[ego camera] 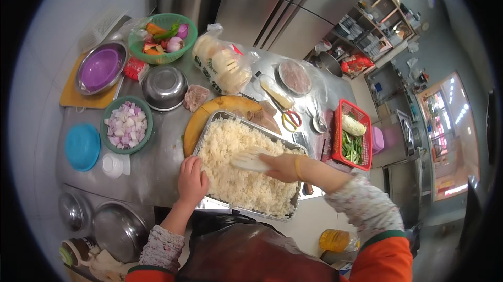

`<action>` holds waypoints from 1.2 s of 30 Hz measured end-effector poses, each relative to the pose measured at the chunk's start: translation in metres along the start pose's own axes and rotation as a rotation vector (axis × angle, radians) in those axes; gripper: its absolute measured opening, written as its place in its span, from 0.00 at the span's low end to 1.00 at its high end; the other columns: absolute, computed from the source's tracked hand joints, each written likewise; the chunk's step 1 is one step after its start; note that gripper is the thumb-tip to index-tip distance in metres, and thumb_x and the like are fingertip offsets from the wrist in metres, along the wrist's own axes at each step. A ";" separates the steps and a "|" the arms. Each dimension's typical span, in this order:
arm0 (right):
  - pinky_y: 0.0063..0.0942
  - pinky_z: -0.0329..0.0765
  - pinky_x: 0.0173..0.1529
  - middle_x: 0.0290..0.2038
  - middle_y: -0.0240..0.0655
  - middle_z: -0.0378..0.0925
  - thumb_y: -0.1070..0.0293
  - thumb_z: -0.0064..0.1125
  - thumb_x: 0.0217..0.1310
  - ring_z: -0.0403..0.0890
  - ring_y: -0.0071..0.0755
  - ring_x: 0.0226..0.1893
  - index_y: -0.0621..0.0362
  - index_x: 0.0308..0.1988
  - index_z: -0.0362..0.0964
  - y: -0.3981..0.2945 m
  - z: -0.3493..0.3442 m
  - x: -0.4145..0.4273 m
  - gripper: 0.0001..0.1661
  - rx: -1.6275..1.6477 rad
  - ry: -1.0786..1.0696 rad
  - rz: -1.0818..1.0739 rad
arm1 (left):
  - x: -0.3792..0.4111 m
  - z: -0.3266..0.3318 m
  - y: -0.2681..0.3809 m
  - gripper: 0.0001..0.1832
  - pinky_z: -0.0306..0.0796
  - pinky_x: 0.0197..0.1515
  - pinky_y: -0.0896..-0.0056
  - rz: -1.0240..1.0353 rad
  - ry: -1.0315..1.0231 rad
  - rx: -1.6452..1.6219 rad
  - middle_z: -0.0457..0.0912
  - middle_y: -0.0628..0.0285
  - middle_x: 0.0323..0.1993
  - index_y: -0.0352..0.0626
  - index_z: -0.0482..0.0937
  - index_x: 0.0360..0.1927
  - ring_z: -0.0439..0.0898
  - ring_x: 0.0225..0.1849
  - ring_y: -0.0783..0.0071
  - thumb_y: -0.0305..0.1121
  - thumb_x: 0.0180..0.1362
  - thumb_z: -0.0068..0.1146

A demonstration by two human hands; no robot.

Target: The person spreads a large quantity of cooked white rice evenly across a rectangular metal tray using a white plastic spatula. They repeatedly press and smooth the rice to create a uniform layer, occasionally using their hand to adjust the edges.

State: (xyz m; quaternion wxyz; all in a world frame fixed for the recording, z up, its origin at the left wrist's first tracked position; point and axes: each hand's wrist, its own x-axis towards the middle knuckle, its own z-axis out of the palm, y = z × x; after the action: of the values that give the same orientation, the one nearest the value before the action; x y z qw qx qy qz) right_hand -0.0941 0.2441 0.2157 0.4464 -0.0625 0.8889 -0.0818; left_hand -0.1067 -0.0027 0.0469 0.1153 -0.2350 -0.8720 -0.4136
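A rectangular metal tray (294, 215) full of cooked white rice (251, 187) lies at the table's front edge, partly over a round yellow cutting board (192, 126). My left hand (193, 179) grips the tray's left rim, fingertips at the rice. In my right hand (279, 167) is a pale rice paddle (251, 160) with a ridged end, laid flat on the rice near the middle of the tray. Pieces of meat (265, 119) rest on the board behind the tray. Scissors (291, 120) with red and yellow handles lie behind the tray's right end.
On the steel table (157, 172) are a green bowl of diced onion (126, 125), a blue bowl (82, 146), an upturned steel bowl (164, 87), a green vegetable basket (162, 56), a filled plastic bag (222, 64) and a red basket (341, 140). An oil bottle (338, 240) is below, right.
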 end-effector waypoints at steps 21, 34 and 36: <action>0.44 0.72 0.37 0.30 0.50 0.76 0.55 0.44 0.60 0.77 0.54 0.32 0.49 0.63 0.39 -0.002 0.081 0.020 0.37 0.002 0.106 0.151 | 0.005 0.001 0.011 0.18 0.62 0.53 0.58 0.023 -0.038 -0.012 0.68 0.49 0.45 0.32 0.69 0.42 0.65 0.51 0.49 0.25 0.43 0.49; 0.42 0.72 0.42 0.36 0.50 0.76 0.55 0.44 0.60 0.77 0.53 0.37 0.51 0.63 0.41 0.010 0.090 -0.058 0.36 -0.059 -0.079 0.230 | 0.001 0.003 0.008 0.18 0.61 0.54 0.57 0.001 -0.033 -0.006 0.68 0.48 0.46 0.32 0.69 0.42 0.65 0.53 0.49 0.25 0.44 0.49; 0.41 0.72 0.43 0.37 0.50 0.76 0.55 0.44 0.60 0.77 0.54 0.38 0.52 0.62 0.42 0.009 0.098 -0.026 0.36 0.020 0.007 0.216 | 0.003 0.004 0.010 0.18 0.61 0.54 0.58 0.018 -0.049 0.002 0.68 0.48 0.46 0.32 0.69 0.42 0.65 0.53 0.49 0.25 0.44 0.49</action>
State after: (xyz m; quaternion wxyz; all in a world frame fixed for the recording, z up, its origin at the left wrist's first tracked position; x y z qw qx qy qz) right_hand -0.0002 0.2491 0.1762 0.4499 0.0381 0.8913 -0.0422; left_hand -0.1045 0.0065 0.0525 0.0981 -0.2526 -0.8729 -0.4057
